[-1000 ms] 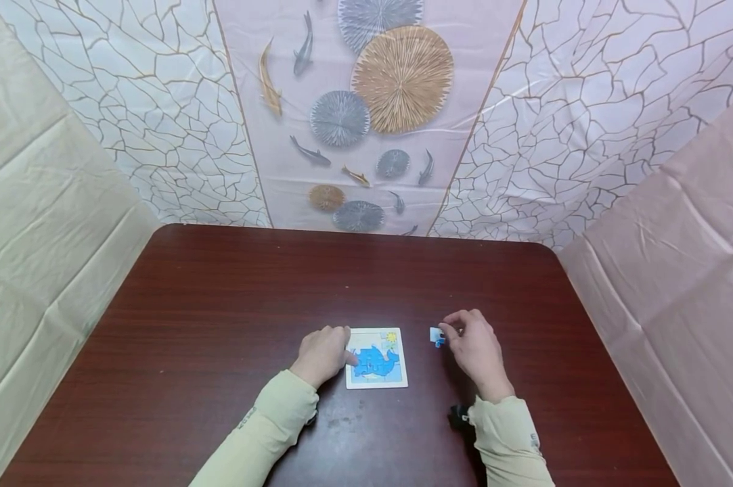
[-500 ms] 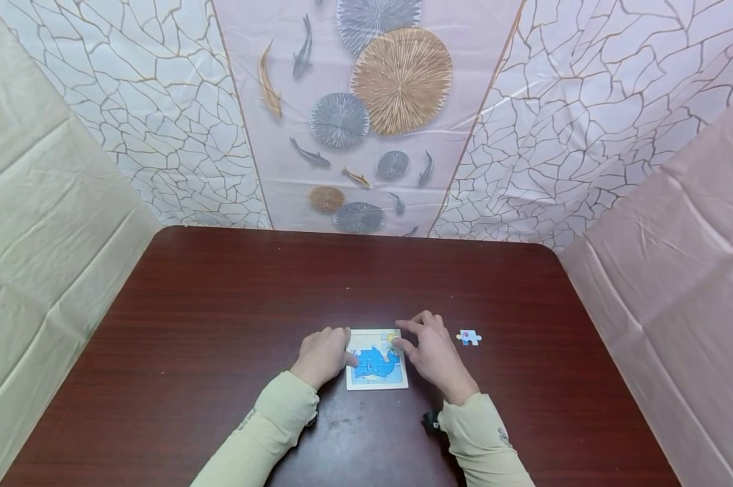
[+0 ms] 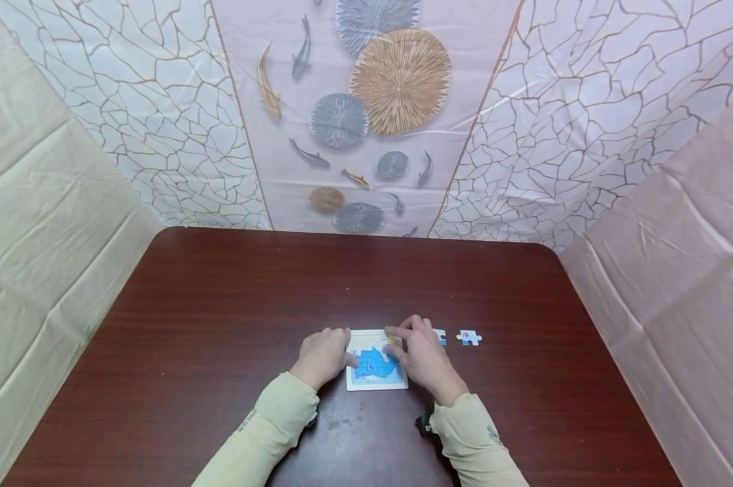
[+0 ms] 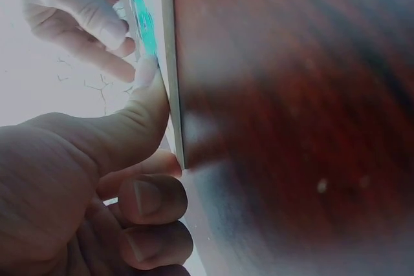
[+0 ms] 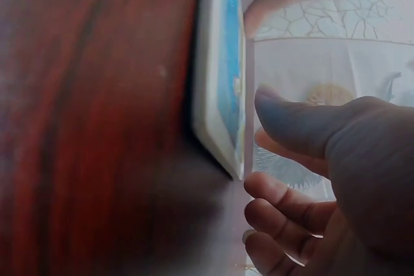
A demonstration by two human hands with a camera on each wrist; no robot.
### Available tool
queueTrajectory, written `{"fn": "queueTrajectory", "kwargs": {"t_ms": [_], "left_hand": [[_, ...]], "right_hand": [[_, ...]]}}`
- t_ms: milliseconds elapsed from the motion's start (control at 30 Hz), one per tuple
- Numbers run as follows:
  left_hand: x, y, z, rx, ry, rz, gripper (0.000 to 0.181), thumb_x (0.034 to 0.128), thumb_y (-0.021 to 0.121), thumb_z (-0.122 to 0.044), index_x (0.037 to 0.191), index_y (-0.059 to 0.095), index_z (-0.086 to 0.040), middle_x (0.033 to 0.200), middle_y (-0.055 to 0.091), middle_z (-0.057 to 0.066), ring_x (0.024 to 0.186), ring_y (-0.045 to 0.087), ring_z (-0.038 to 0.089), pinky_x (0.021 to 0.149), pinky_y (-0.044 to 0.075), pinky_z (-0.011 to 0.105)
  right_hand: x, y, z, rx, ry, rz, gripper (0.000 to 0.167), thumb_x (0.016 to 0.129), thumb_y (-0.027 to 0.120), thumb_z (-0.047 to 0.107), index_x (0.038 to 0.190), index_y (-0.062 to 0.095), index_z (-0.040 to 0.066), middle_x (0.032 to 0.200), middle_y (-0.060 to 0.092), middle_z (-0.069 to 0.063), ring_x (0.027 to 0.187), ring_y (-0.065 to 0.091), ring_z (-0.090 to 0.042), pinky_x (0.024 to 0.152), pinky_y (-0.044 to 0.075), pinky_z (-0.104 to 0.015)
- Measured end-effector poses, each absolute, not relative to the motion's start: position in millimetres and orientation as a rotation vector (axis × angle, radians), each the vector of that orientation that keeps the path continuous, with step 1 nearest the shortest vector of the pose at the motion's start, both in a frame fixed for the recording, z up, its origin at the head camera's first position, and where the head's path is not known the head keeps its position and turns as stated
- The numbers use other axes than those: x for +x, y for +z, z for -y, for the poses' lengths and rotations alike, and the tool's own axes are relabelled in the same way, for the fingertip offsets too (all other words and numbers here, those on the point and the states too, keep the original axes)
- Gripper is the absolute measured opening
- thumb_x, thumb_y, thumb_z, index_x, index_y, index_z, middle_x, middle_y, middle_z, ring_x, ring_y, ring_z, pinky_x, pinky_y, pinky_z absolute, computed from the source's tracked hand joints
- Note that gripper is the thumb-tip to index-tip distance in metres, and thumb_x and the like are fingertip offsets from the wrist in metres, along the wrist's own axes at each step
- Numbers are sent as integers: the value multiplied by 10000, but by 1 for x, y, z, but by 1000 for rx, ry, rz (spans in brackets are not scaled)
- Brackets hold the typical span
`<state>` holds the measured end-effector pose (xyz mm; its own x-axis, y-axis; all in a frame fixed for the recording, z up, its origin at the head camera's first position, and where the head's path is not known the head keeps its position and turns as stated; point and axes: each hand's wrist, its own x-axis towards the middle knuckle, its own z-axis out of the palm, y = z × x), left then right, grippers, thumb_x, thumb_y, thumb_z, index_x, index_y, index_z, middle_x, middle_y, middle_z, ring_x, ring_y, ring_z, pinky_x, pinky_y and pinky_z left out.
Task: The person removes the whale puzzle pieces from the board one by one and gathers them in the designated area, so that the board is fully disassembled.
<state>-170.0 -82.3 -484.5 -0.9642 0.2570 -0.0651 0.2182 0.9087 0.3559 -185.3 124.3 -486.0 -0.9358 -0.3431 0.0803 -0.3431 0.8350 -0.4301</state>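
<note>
A small jigsaw puzzle board [image 3: 376, 387] with a white border and a blue sea animal lies flat on the table. My left hand [image 3: 321, 354] grips its left edge, thumb on top; in the left wrist view the thumb [image 4: 145, 92] presses on the border. Over the board's upper right, near a yellow sun, hovers my right hand [image 3: 426, 360]. Its thumb [image 5: 291, 117] and index finger are apart in the right wrist view, with nothing seen between them. Two loose puzzle pieces lie right of the board: one piece [image 3: 442, 336] partly behind the right hand, another piece [image 3: 469, 337] farther right.
The dark red-brown table [image 3: 250, 284] extends around the board on all sides. Patterned cloth [image 3: 354, 169] hangs behind it, with pale cloth walls at left and right. Both wrists wear dark devices at the sleeves.
My right hand has moved left from the loose pieces to over the board's upper right corner, uncovering the farther piece, then part of the nearer one. The left hand stays on the board.
</note>
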Motion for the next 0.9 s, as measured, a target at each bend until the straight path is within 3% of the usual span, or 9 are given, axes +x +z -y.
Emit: {"fn": "queueTrajectory", "kwargs": {"t_ms": [533, 900], "left_hand": [[-170, -485, 82, 365, 529, -2966, 345, 757, 812, -364, 918, 678, -91, 654, 606, 55, 593, 608, 259, 458, 424, 362], [-171, -485, 81, 367, 527, -2962, 424, 746, 820, -370, 1017, 702, -65, 739, 661, 83, 640, 633, 272, 477, 446, 366]], "right_hand": [[-190, -488, -121, -519, -613, -2990, 331, 833, 786, 261, 1143, 733, 157, 1029, 531, -32, 912, 425, -193, 748, 369, -332], [-196, -481, -119, -519, -610, -2955, 250, 795, 820, 237, 1003, 716, 146, 951, 506, -18, 917, 428, -216, 789, 381, -376]]}}
